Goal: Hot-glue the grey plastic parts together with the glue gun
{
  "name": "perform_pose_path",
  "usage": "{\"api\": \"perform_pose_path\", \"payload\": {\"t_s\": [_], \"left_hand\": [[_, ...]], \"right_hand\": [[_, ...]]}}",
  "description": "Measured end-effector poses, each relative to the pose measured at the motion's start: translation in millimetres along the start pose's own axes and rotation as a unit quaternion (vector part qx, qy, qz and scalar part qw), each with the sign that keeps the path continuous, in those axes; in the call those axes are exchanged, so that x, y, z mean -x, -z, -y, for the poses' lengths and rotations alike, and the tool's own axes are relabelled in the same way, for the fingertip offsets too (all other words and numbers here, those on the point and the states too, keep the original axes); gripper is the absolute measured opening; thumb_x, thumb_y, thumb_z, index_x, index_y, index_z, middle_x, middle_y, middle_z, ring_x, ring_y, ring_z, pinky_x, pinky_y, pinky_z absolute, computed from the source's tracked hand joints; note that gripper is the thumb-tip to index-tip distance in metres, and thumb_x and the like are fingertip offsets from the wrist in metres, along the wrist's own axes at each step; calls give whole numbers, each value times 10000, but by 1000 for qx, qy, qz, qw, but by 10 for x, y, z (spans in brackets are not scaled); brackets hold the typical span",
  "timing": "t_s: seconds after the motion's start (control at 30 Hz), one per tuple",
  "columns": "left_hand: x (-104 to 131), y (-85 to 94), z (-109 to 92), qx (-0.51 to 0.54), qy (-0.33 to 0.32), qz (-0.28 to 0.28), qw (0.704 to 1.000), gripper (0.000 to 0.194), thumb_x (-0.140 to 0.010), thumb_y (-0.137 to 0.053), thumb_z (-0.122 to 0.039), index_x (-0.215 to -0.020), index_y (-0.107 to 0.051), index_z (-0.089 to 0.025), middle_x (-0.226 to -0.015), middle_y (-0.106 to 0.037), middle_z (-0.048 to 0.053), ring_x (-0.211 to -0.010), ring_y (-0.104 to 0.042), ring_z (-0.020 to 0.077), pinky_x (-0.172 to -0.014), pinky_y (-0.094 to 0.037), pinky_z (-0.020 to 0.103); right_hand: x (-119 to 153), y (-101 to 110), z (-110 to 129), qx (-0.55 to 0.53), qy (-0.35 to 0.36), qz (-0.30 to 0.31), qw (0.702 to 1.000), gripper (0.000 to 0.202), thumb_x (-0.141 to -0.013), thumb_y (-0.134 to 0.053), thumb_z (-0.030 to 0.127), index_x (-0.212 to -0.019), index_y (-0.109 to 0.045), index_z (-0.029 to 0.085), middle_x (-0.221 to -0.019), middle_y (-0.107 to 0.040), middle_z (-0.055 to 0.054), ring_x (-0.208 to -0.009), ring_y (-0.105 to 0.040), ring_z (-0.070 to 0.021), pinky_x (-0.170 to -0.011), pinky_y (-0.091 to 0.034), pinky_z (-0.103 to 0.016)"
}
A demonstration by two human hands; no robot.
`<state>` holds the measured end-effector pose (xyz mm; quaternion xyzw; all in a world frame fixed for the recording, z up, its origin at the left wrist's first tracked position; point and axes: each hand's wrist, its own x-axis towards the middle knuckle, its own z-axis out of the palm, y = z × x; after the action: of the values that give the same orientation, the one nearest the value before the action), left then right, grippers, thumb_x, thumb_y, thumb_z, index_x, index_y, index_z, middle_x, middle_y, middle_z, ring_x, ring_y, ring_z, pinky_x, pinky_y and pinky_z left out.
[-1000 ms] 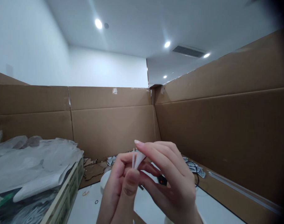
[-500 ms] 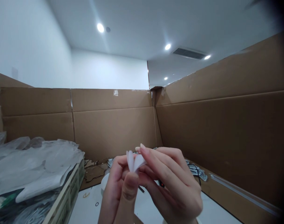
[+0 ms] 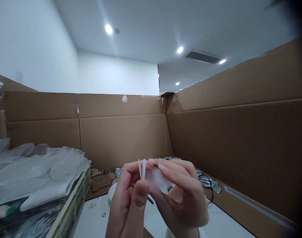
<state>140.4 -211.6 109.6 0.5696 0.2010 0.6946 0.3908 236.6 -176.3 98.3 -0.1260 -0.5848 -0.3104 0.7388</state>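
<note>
This looks like an indoor work or packing station, though the exact kind of room cannot be told. Tall cardboard panels [image 3: 121,135] wall off a white-topped bench [image 3: 91,219] at the bottom centre. At lower left, a crate [image 3: 74,205] holds clear plastic bags [image 3: 37,168]; bundled cables [image 3: 209,183] lie right of centre along the cardboard's foot. Above, a plain white wall [image 3: 116,72], round ceiling lights [image 3: 108,29] and, at upper right of centre, a vent grille [image 3: 203,57] suggest a finished commercial interior.
</note>
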Motion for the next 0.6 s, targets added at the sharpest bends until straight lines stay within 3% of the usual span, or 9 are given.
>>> {"api": "perform_pose_path", "payload": {"t_s": [0.17, 0.33, 0.43, 0.6], "left_hand": [[-81, 78, 1, -47, -8, 33, 998, 349, -786, -626, -507, -876, -630, -169, -726, -607, 34, -665, -580, 150, -588, -485, 212], [-195, 153, 81, -48, -1, 13, 999, 282, -792, -643, -419, -926, -627, -172, -816, -645, 40, -738, -615, 153, -636, -505, 200], [-264, 185, 164, -44, 2, -2, 999, 273, -803, -635, -394, -972, -625, -180, -872, -661, 46, -780, -629, 161, -667, -516, 212], [-325, 210, 245, -105, -23, -39, 993, 284, -804, -633, -388, -1005, -634, -187, -932, -664, 49, -816, -636, 175, -712, -518, 239]], "right_hand": [[26, -66, -45, -44, 1, 86, 995, 230, -832, -567, 107, -1038, -504, 187, -832, -647, -30, -711, -568, -137, -630, -451, -287], [-29, -101, -7, -93, -122, 173, 973, 284, -795, -506, 91, -1034, -424, 221, -853, -569, -7, -721, -536, -120, -626, -442, -247], [-27, -87, 8, -193, -264, 221, 919, 264, -837, -435, 117, -1068, -389, 236, -808, -521, 11, -665, -498, -96, -552, -414, -194], [4, -85, -1, -306, -429, 191, 828, 200, -935, -404, 305, -1129, -403, 257, -719, -499, 29, -645, -488, -95, -572, -415, -194]]}}
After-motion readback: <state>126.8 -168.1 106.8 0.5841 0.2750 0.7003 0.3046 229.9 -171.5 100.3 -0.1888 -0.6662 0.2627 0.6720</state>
